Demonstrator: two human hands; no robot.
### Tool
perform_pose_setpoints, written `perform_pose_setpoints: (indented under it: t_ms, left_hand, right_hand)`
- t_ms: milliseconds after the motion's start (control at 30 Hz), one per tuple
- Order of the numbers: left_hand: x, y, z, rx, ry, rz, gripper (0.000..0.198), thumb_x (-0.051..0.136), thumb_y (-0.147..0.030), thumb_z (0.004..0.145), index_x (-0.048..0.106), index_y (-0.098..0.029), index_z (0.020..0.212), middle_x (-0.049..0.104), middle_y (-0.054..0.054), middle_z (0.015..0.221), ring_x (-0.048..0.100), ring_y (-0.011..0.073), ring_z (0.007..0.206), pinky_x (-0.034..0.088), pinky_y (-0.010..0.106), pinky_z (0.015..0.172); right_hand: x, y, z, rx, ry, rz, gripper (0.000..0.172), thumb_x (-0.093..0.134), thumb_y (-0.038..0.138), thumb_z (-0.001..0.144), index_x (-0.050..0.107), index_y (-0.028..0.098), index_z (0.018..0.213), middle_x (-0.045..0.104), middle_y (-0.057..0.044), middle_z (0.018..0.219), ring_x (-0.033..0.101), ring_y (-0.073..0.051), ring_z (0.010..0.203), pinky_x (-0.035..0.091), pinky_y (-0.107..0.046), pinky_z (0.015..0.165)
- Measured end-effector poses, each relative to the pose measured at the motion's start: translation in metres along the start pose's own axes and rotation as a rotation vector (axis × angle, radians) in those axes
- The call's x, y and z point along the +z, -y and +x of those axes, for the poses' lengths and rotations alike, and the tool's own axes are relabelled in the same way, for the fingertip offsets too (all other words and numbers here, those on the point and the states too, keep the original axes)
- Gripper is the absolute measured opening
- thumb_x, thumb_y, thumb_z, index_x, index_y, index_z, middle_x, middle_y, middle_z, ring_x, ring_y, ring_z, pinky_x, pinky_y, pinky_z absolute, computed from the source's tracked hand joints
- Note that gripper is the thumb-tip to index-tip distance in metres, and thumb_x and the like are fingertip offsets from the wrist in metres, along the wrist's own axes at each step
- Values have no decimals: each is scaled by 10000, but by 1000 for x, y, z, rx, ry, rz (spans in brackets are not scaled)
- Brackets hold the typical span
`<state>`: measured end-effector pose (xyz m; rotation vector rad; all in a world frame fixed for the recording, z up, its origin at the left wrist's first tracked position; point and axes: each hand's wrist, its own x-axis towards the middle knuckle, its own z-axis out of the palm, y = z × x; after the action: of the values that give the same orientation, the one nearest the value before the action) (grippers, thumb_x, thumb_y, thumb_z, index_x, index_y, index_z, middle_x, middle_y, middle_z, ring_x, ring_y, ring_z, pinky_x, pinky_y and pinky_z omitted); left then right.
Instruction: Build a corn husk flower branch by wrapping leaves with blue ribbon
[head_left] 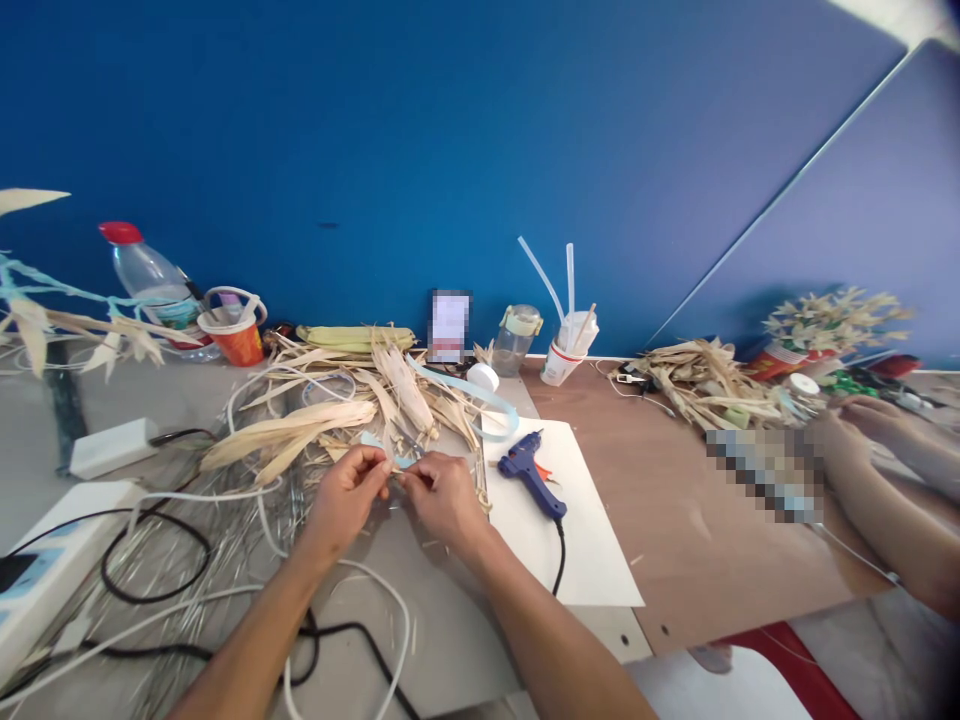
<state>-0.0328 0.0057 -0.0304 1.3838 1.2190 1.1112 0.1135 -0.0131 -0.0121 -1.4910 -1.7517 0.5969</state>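
My left hand (pixel 351 488) and my right hand (pixel 444 497) meet above the table's near part, fingertips pinched close together. Between them is something small and pale, too tiny to name. Dried corn husks (pixel 292 432) lie heaped just beyond my fingers, with a pale blue ribbon (pixel 504 425) curling out at the right. To the right of my right hand, a blue glue gun (pixel 531 474) rests on a white sheet of paper (pixel 592 550), its black cord running toward me.
Cables and a white power strip (pixel 52 570) spread at left beside thin wires (pixel 172 560). Along the wall stand a bottle (pixel 154 275), an orange cup (pixel 238 340), a phone (pixel 450 325), a jar (pixel 514 345) and a paper cup (pixel 559 362). A co-worker's hands (pixel 847 440) are at right.
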Motion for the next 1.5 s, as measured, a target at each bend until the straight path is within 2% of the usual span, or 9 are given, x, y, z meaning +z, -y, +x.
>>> perform_pose_setpoints:
  t_ms: [233, 800, 900, 1000, 1067, 1167, 1333, 1433, 1500]
  left_hand:
    - [1, -1, 0, -30, 27, 12, 197, 577, -377, 764, 558, -181, 767, 518, -49, 519, 472, 114, 502, 371, 230, 516]
    - [4, -6, -1, -79, 31, -108, 256, 663, -394, 687, 583, -167, 775, 535, -44, 550, 482, 113, 521, 381, 232, 533]
    - [4, -7, -1, -79, 11, -113, 240, 654, -391, 698, 576, -172, 756, 523, -45, 550, 470, 111, 514, 371, 228, 521]
    - [3, -7, 0, -88, -10, -115, 228, 654, -379, 696, 572, -171, 742, 525, -41, 574, 464, 105, 512, 365, 225, 519]
    - [3, -6, 0, -89, 2, -118, 217, 656, -367, 697, 571, -171, 737, 525, -41, 582, 463, 102, 516, 362, 222, 521]
    - [3, -2, 1, -92, 35, -131, 204, 649, -360, 713, 575, -172, 741, 520, -41, 591, 459, 100, 524, 354, 218, 510]
    - [3, 2, 1, -90, 60, -167, 186, 649, -341, 726, 578, -169, 741, 517, -42, 605, 452, 96, 534, 355, 217, 523]
    - [4, 0, 0, -102, 68, -230, 189, 662, -333, 714, 573, -169, 738, 528, -42, 621, 459, 94, 544, 360, 218, 542]
    - [3, -3, 0, -123, 47, -281, 201, 673, -337, 700, 572, -170, 745, 543, -38, 635, 461, 94, 549, 361, 219, 551]
  right_hand:
    - [-2, 0, 1, 2, -37, 39, 178, 576, 138, 783, 690, 181, 653, 636, -9, 658, 572, -142, 677, 387, -254, 681]
    - [6, -2, 1, 108, -82, 227, 182, 540, 168, 790, 670, 177, 663, 604, 3, 645, 565, -137, 664, 413, -245, 645]
    - [2, -2, 1, 69, -117, 253, 134, 549, 188, 790, 682, 175, 786, 610, -24, 748, 568, -155, 728, 433, -266, 686]
    - [-4, -3, 0, -58, -293, 195, 220, 551, 187, 785, 653, 178, 980, 591, -70, 925, 547, -188, 869, 430, -316, 786]
    - [-8, -3, 0, -159, -340, 90, 215, 551, 178, 788, 652, 181, 978, 585, -81, 950, 520, -207, 921, 399, -352, 837]
    - [-8, -1, -3, -257, -246, -74, 145, 559, 171, 799, 667, 195, 893, 613, -67, 890, 493, -215, 897, 367, -369, 830]
    - [-3, 0, -5, -306, -145, -230, 108, 558, 192, 819, 655, 205, 864, 624, -55, 856, 465, -219, 871, 334, -378, 800]
    - [-2, -1, -4, -278, -143, -201, 107, 552, 180, 812, 656, 203, 818, 607, -56, 854, 471, -212, 855, 337, -371, 793]
    - [-3, -1, -2, -220, -176, -99, 112, 557, 146, 778, 657, 197, 781, 588, -56, 850, 486, -204, 849, 357, -356, 786]
